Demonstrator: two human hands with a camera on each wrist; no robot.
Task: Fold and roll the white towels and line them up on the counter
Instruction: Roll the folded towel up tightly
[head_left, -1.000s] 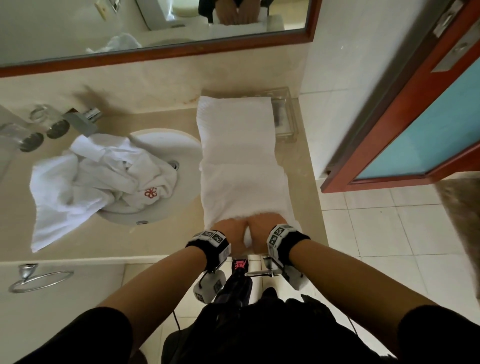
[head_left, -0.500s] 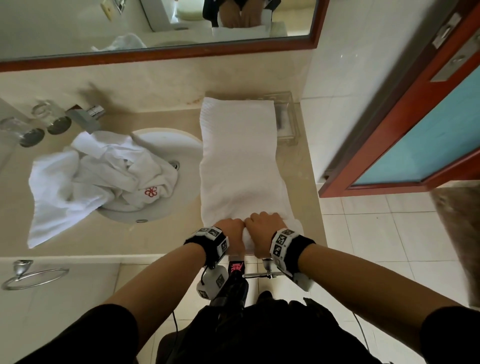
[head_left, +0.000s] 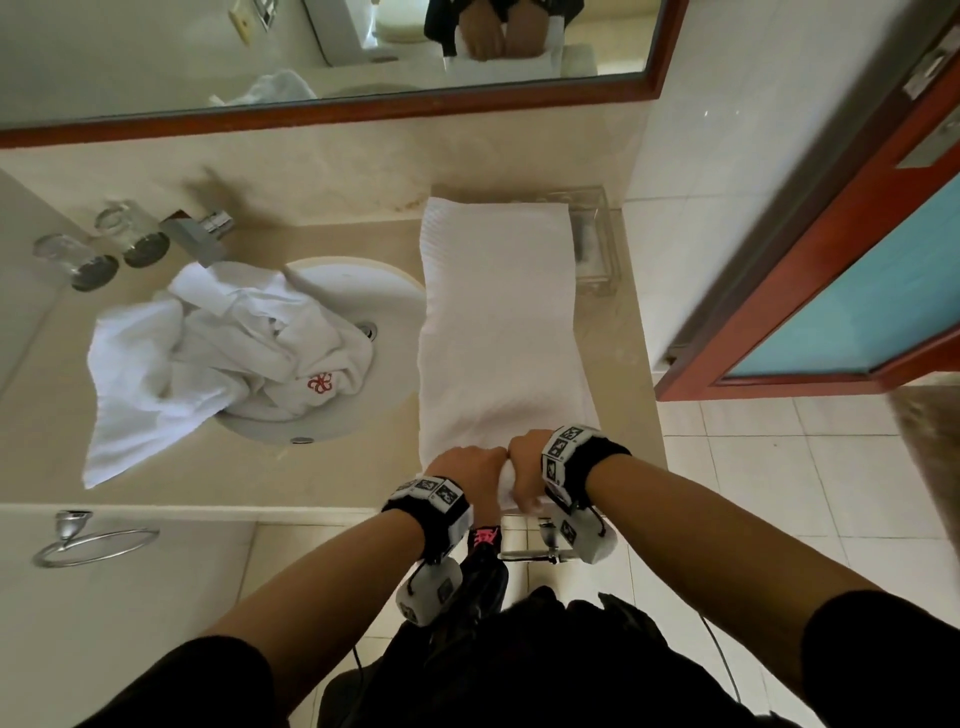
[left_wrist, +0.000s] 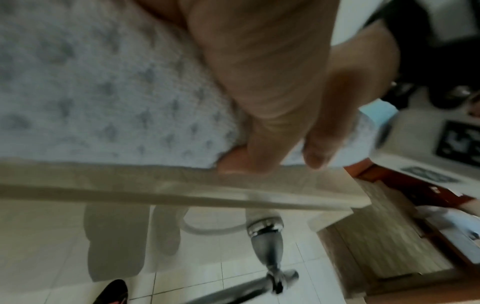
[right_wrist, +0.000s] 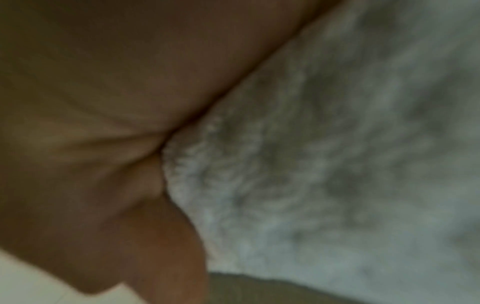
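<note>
A long folded white towel lies front to back on the beige counter, to the right of the sink. Both hands are at its near end by the counter's front edge. My left hand and right hand sit side by side, fingers curled round the small rolled end of the towel. In the left wrist view, the left hand pinches the towel at the counter edge. The right wrist view is blurred: the right hand presses against the towel.
A heap of crumpled white towels with a red logo fills the sink and spills left. Two glasses and a tap stand at the back left. A clear tray sits behind the towel. A red-framed door is to the right.
The towel's near end has curled into a small roll between my hands. My right wrist has lifted and turned over it. The far part of the towel lies as before.
</note>
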